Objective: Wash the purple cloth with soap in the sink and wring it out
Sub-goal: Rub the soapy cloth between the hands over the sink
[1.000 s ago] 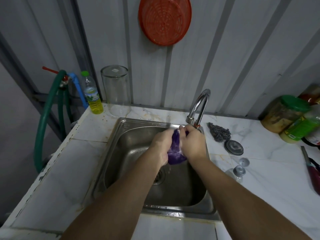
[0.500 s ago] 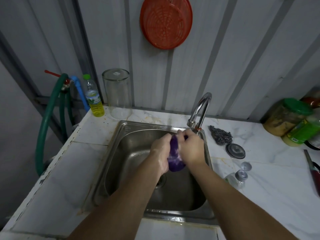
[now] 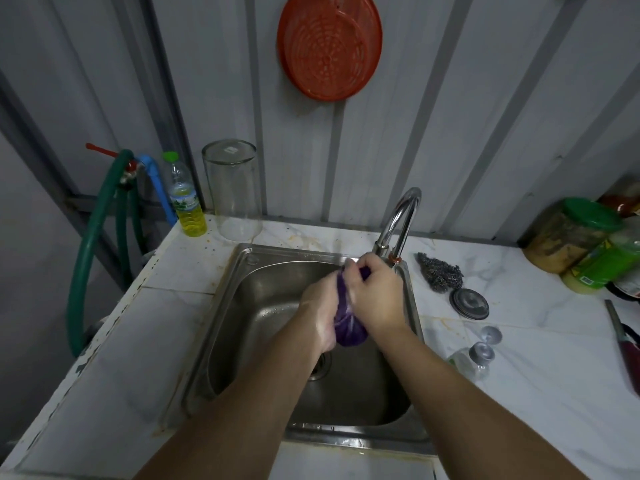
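Observation:
The purple cloth [image 3: 348, 323] is bunched into a wet wad above the steel sink [image 3: 263, 289], just below the faucet spout. My left hand [image 3: 320, 311] grips its left side and looks wet. My right hand [image 3: 375, 294] grips the cloth's top and right side, fingers curled over it. Only a narrow strip and the lower bulge of the cloth show between the hands. The chrome faucet [image 3: 398, 220] arches over the sink's back right corner. A bottle of yellow liquid soap [image 3: 185, 202] with a green cap stands at the back left of the counter.
An upturned clear glass jar [image 3: 235, 192] stands behind the sink. A steel scourer [image 3: 441, 277], a round metal lid [image 3: 469, 303] and a small bottle [image 3: 474, 358] lie right of the sink. Green-lidded jars [image 3: 575, 233] sit far right. A green hose [image 3: 93, 244] hangs left. An orange strainer [image 3: 329, 43] hangs on the wall.
Both hands keep hold of the cloth and work it between them; the right hand has shifted slightly over the cloth's top. The view has tilted a little.

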Demonstrator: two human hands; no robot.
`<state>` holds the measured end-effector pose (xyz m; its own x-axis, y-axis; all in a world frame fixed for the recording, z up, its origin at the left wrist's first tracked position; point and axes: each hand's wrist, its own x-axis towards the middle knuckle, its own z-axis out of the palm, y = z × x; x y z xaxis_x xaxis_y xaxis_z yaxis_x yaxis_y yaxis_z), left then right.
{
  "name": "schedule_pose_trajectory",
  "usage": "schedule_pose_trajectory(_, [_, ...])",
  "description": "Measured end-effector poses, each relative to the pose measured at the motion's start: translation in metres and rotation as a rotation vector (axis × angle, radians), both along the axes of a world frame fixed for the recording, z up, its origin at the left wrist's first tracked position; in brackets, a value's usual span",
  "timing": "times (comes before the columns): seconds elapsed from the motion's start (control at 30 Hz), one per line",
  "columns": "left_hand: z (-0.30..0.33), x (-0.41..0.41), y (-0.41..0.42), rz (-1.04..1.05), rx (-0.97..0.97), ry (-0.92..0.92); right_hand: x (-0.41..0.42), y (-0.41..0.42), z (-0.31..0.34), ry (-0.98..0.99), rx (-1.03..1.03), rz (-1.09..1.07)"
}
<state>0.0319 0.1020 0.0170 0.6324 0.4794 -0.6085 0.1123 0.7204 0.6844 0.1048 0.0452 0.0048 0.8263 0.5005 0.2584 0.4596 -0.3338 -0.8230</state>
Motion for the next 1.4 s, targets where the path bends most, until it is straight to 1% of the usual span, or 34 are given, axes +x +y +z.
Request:
schedule_pose_trajectory(0.07, [0.005,0.0,0.001,-0.056,0.027,0.017,0.013,-0.002,-0.003,0.126,-0.058,-0.029])
schedule_pose_trajectory(0.13, [0.007,-0.001,0.007,-0.061,0.042,0.047,0.009,-0.006,-0.003,0.128,-0.074,-0.023])
schedule_pose_trajectory(0.2, [0.01,0.0,0.011,-0.029,0.028,0.081,-0.003,-0.012,-0.003,0.031,-0.052,-0.005])
schedule_pose_trajectory(0.27, [0.008,0.0,0.018,-0.01,0.046,0.126,-0.021,-0.016,-0.001,-0.104,0.037,0.079])
schedule_pose_trajectory(0.37, [-0.006,0.0,0.021,0.008,0.034,0.048,-0.044,-0.015,0.002,-0.345,0.161,0.232])
schedule_pose_trajectory(0.4, [-0.01,-0.001,0.017,0.027,0.043,0.054,-0.043,-0.011,0.002,-0.37,0.169,0.23])
schedule_pose_trajectory(0.43, [-0.012,-0.003,0.013,0.044,0.043,0.049,-0.039,-0.007,0.003,-0.341,0.145,0.187])
schedule_pose_trajectory(0.47, [-0.013,-0.004,0.007,0.05,0.013,0.031,-0.032,-0.004,0.003,-0.262,0.092,0.126])
schedule_pose_trajectory(0.5, [-0.012,-0.004,0.003,0.052,-0.035,0.009,-0.021,-0.001,0.003,-0.154,0.029,0.074])
schedule_pose_trajectory(0.57, [-0.008,-0.002,0.0,0.008,-0.028,0.022,-0.002,-0.002,0.001,0.057,-0.067,0.002])
schedule_pose_trajectory(0.6, [-0.006,-0.002,0.002,0.012,0.006,0.031,0.002,-0.005,-0.001,0.104,-0.099,-0.027])
schedule_pose_trajectory(0.63, [-0.004,-0.003,0.003,0.009,0.021,0.028,0.002,-0.006,-0.002,0.101,-0.113,-0.043])
schedule_pose_trajectory(0.7, [0.0,-0.005,0.009,0.02,0.015,0.043,-0.011,-0.009,-0.001,-0.033,-0.082,-0.002])
schedule_pose_trajectory(0.8, [-0.013,-0.005,0.025,0.096,0.068,0.044,-0.043,-0.01,0.001,-0.282,0.077,0.185])
schedule_pose_trajectory(0.83, [-0.013,-0.006,0.026,0.099,0.097,0.026,-0.046,-0.01,0.001,-0.325,0.105,0.203])
schedule_pose_trajectory(0.87, [-0.012,-0.006,0.025,0.094,0.117,0.031,-0.044,-0.009,0.0,-0.327,0.115,0.195])
schedule_pose_trajectory(0.9, [-0.011,-0.005,0.023,0.09,0.132,0.051,-0.038,-0.008,-0.003,-0.29,0.099,0.163])
schedule_pose_trajectory(0.97, [-0.008,-0.003,0.016,0.083,0.122,0.083,-0.02,-0.008,-0.007,-0.145,-0.014,0.063])
schedule_pose_trajectory(1.03, [-0.006,-0.003,0.009,0.044,0.093,0.058,-0.005,-0.01,-0.011,0.06,-0.084,0.01])
schedule_pose_trajectory(1.07, [-0.008,-0.004,0.008,0.031,0.07,0.03,-0.001,-0.01,-0.012,0.166,-0.071,-0.005])
schedule_pose_trajectory(1.1, [-0.011,-0.006,0.008,0.029,0.047,0.004,0.001,-0.011,-0.013,0.278,-0.02,-0.016])
schedule_pose_trajectory(1.17, [-0.016,-0.008,0.013,0.039,0.013,-0.048,0.0,-0.013,-0.016,0.571,0.162,-0.031])
schedule_pose_trajectory(1.23, [-0.02,-0.008,0.023,0.112,-0.019,-0.093,-0.005,-0.021,-0.017,0.866,0.357,0.027])
schedule_pose_trajectory(1.27, [-0.023,-0.008,0.027,0.152,-0.039,-0.113,-0.007,-0.025,-0.017,0.946,0.444,0.073])
schedule_pose_trajectory(1.33, [-0.025,-0.011,0.031,0.181,-0.057,-0.153,-0.008,-0.031,-0.016,0.988,0.603,0.174])
schedule_pose_trajectory(1.4, [-0.027,-0.011,0.029,0.147,-0.06,-0.195,-0.009,-0.03,-0.013,0.929,0.694,0.236])
